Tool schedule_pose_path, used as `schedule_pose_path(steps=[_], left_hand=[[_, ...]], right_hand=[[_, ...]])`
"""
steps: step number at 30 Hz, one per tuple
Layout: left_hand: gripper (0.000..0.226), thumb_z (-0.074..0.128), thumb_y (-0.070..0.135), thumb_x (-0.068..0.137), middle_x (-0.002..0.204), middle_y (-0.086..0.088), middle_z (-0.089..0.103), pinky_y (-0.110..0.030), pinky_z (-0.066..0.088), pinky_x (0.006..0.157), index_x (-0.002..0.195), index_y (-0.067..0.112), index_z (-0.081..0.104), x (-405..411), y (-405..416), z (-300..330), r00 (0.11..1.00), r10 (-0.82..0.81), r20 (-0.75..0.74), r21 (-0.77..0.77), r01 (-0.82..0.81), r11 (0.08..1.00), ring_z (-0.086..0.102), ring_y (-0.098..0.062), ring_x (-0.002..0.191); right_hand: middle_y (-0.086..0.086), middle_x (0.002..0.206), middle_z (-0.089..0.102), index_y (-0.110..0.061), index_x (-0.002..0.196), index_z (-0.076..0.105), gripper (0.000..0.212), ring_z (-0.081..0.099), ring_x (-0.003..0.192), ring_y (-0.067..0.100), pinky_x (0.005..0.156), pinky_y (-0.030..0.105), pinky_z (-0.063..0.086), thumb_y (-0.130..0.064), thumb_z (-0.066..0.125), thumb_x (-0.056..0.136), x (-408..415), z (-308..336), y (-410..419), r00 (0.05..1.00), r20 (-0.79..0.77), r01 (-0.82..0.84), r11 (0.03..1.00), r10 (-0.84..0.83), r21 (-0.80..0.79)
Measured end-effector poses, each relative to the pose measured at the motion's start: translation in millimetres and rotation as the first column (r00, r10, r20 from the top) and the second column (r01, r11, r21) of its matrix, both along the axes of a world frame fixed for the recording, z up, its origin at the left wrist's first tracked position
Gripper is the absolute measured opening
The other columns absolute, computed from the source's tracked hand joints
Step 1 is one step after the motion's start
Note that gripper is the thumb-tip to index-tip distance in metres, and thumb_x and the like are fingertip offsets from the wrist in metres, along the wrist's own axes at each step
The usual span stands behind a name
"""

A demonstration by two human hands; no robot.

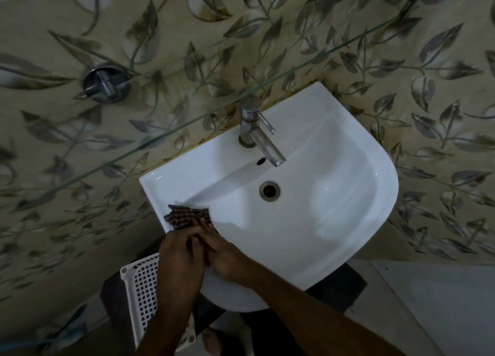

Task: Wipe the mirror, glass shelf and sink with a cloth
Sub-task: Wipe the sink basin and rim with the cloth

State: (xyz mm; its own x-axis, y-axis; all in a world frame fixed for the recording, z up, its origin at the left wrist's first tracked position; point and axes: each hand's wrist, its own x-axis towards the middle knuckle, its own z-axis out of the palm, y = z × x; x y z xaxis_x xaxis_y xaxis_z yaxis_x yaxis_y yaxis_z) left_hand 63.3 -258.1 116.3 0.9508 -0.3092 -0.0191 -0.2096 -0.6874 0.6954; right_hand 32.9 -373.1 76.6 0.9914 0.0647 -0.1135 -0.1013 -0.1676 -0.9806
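The checked cloth is lying on the near-left rim of the white sink, right at its outer edge. Both hands are pressing on it together: the left hand is lying flat over the cloth, and the right hand is crossing beside it, fingers laid on the cloth (whether they curl round it, I cannot tell). The basin towards the drain and tap is lying open. A glass shelf edge is running overhead; a white basket is standing below.
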Motion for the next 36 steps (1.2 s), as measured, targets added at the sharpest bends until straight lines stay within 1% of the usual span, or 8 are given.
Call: schedule_pose_path(steps=[5, 12, 17, 19, 21, 24, 32, 36], left_hand=[[0.033, 0.043, 0.030, 0.093, 0.106, 0.005, 0.071, -0.026, 0.046, 0.094, 0.105, 0.021, 0.073, -25, 13, -2, 0.977, -0.113, -0.179, 0.024, 0.119, 0.993, 0.063, -0.014, 0.102], [0.023, 0.053, 0.014, 0.098, 0.114, 0.004, 0.066, -0.035, 0.048, 0.098, 0.115, 0.020, 0.067, -45, 35, 2, 0.984, -0.082, -0.161, 0.011, 0.085, 0.996, 0.060, -0.015, 0.108], [0.025, 0.049, 0.020, 0.099, 0.111, 0.007, 0.064, -0.040, 0.050, 0.094, 0.117, 0.021, 0.067, -42, 58, 5, 0.993, -0.044, -0.107, 0.013, 0.045, 0.999, 0.060, -0.016, 0.101], [0.023, 0.050, 0.016, 0.100, 0.109, 0.007, 0.064, -0.039, 0.050, 0.095, 0.115, 0.021, 0.067, -40, 64, 10, 0.996, -0.004, -0.090, 0.019, 0.006, 1.000, 0.060, -0.017, 0.104], [0.022, 0.052, 0.013, 0.099, 0.108, 0.007, 0.064, -0.033, 0.047, 0.097, 0.112, 0.019, 0.068, -37, 69, 12, 0.996, 0.024, -0.081, 0.019, -0.022, 1.000, 0.060, -0.016, 0.106], [0.022, 0.055, 0.006, 0.096, 0.107, 0.009, 0.064, -0.024, 0.041, 0.097, 0.108, 0.018, 0.069, -33, 73, 15, 0.996, 0.048, -0.070, 0.021, -0.047, 0.999, 0.061, -0.015, 0.105], [0.021, 0.056, 0.013, 0.091, 0.104, -0.006, 0.069, -0.044, 0.051, 0.094, 0.106, 0.012, 0.072, -18, 80, 6, 0.996, 0.062, -0.064, 0.032, -0.060, 0.998, 0.065, -0.029, 0.100], [0.024, 0.062, 0.005, 0.092, 0.104, 0.006, 0.061, -0.027, 0.042, 0.089, 0.113, 0.015, 0.069, -4, 78, 10, 0.990, 0.072, -0.125, 0.073, -0.063, 0.995, 0.062, -0.019, 0.098]], right_hand=[[0.006, 0.161, 0.028, -0.027, 0.154, 0.020, 0.061, 0.038, 0.142, 0.024, 0.111, 0.050, 0.038, -0.041, 0.038, 0.097, -71, -12, -40, 0.959, -0.188, -0.266, 0.903, 0.212, -0.337], [-0.007, 0.160, 0.029, -0.029, 0.153, 0.028, 0.048, 0.029, 0.145, 0.013, 0.112, 0.033, 0.027, -0.034, 0.036, 0.106, -106, 11, -111, 0.859, -0.445, -0.509, 0.504, 0.251, -0.698], [0.008, 0.160, 0.029, -0.013, 0.154, 0.023, 0.057, 0.036, 0.143, 0.026, 0.113, 0.036, 0.031, -0.025, 0.045, 0.103, -82, 24, -30, 0.945, -0.250, -0.311, 0.816, 0.210, -0.487], [0.012, 0.164, 0.014, -0.009, 0.155, 0.013, 0.063, 0.027, 0.147, 0.029, 0.116, 0.041, 0.029, -0.040, 0.035, 0.105, -60, 20, 9, 0.971, -0.205, -0.211, 0.840, 0.122, -0.500], [0.012, 0.164, 0.011, -0.010, 0.156, 0.011, 0.071, 0.025, 0.148, 0.030, 0.116, 0.046, 0.030, -0.053, 0.020, 0.100, -41, 12, 38, 0.993, -0.120, -0.053, 0.834, -0.016, -0.549], [0.005, 0.165, 0.007, -0.016, 0.157, 0.010, 0.061, 0.018, 0.150, 0.026, 0.117, 0.048, 0.027, -0.038, 0.028, 0.103, -35, 4, 52, 0.990, -0.090, 0.025, 0.780, -0.104, -0.626], [-0.001, 0.151, 0.046, -0.019, 0.143, 0.049, 0.060, 0.046, 0.137, 0.025, 0.106, 0.042, 0.046, -0.034, 0.041, 0.086, -84, 3, 50, 0.996, 0.080, 0.043, 0.534, 0.046, -0.844], [0.002, 0.163, 0.024, -0.015, 0.154, 0.024, 0.060, 0.012, 0.152, 0.026, 0.121, 0.046, 0.015, -0.034, 0.027, 0.097, -16, 2, 65, 0.998, 0.066, 0.048, 0.604, 0.007, -0.796]])
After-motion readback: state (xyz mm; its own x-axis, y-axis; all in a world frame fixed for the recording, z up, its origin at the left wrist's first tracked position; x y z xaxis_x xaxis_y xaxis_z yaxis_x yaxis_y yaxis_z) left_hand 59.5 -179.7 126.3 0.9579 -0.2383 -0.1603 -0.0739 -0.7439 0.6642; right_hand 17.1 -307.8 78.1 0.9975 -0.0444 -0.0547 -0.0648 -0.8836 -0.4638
